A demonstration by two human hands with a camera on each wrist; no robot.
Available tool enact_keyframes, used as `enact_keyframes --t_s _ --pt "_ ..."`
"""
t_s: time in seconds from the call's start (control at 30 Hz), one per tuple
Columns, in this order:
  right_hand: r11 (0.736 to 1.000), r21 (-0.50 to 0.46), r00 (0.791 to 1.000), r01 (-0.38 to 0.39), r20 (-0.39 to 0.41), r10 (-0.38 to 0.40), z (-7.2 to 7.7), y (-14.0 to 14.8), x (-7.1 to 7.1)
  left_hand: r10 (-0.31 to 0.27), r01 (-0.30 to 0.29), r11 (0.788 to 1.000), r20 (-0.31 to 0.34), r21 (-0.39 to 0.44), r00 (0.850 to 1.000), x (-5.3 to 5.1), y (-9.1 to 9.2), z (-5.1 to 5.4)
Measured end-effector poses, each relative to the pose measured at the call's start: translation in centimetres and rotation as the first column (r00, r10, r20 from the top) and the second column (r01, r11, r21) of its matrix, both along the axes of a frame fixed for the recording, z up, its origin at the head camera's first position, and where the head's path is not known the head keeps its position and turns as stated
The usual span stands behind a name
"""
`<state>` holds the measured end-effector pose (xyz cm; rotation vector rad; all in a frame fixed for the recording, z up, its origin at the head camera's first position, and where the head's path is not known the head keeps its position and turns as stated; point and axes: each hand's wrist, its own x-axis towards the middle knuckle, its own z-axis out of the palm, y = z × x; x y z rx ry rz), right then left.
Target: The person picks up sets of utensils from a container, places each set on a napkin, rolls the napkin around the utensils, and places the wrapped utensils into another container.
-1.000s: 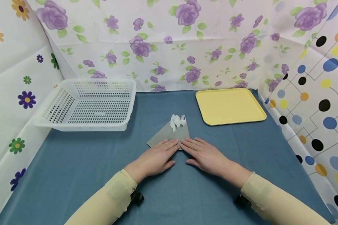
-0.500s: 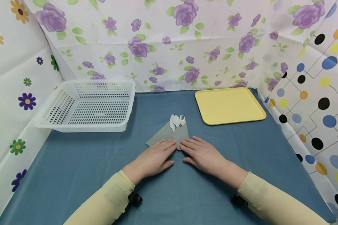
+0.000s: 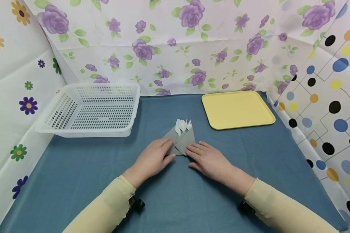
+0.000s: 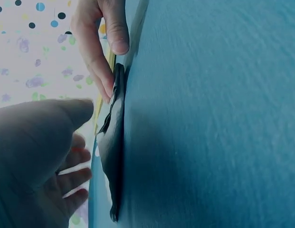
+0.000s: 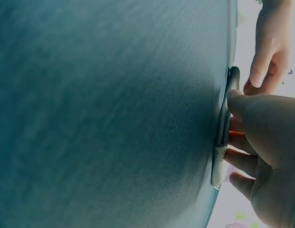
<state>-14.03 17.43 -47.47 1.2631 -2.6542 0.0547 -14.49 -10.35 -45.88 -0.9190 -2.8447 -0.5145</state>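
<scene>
Left of the yellow tray [image 3: 238, 110] and nearer the person than it, a folded grey napkin [image 3: 187, 140] is lying on the blue-covered desk [image 3: 169, 207]. White cutlery is poking out of its far edge: fork [image 3: 189, 124] closest to the tray, spoon [image 3: 182, 125] in the middle, knife [image 3: 177, 127] farthest from the tray. Right hand [image 3: 210, 160] is resting its fingertips on the napkin's tray-side edge, fingers relaxed and fairly straight, thumb sticking out apart, gripping nothing. Left hand [image 3: 154, 157] is covering part of the napkin's side away from the tray, fingers loosely bent, thumb spread wide, holding nothing; can't tell if its fingertips are touching. White perforated basket [image 3: 93, 132] is sitting well left of the tray. Rose-print cloth [image 3: 169, 19] is hanging just behind the tray, dotted cloth [image 3: 333, 106] to the tray's right, daisy-print cloth [image 3: 5, 106] far left of it. Pale yellow sleeves [image 3: 99, 210] are covering both forearms, nearer the person than the tray.
</scene>
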Motion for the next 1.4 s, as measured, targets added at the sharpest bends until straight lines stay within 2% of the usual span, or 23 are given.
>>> enact_keyframes --t_s 0.07,0.2,0.3,0.43,0.57,0.8,0.97,1.13,1.4 --pt "1.000 0.001 1.000 0.001 -0.002 -0.001 0.0 0.0 0.0 0.076 -0.076 0.997 -0.010 0.005 0.997 -0.1 -0.2 -0.1" --pt "1.000 0.008 1.000 0.004 -0.008 -0.004 0.1 -0.1 0.0 0.210 -0.210 0.978 -0.034 -0.009 0.977 -0.3 -0.5 -0.3" --pt "1.000 0.012 1.000 0.007 -0.014 -0.006 0.2 -0.1 0.0 0.268 -0.269 0.963 -0.041 -0.016 0.962 -0.4 -0.7 -0.4" --pt "1.000 0.012 1.000 0.010 -0.018 -0.010 0.1 -0.2 0.0 0.311 -0.312 0.950 -0.036 -0.020 0.950 -0.4 -0.7 -0.5" --pt "1.000 0.005 1.000 0.008 -0.018 -0.008 0.1 -0.2 0.0 0.329 -0.331 0.943 -0.057 -0.037 0.943 -0.3 -0.7 -0.7" --pt "1.000 -0.001 1.000 0.003 -0.023 -0.003 0.2 -0.2 0.0 0.323 -0.333 0.941 -0.135 -0.061 0.937 -0.4 -0.8 -1.4" --pt "1.000 0.001 0.999 0.005 -0.036 -0.005 0.2 -0.2 0.0 0.325 -0.341 0.936 -0.155 -0.084 0.933 -0.3 -0.7 -1.6" --pt "1.000 0.002 0.999 0.006 -0.041 -0.006 0.1 -0.3 0.0 0.341 -0.355 0.930 -0.129 -0.099 0.931 -0.4 -0.6 -1.4" --pt "1.000 -0.004 0.999 0.005 -0.039 -0.005 0.1 -0.3 0.0 0.367 -0.369 0.922 -0.038 -0.114 0.929 -1.1 -0.6 -0.8"
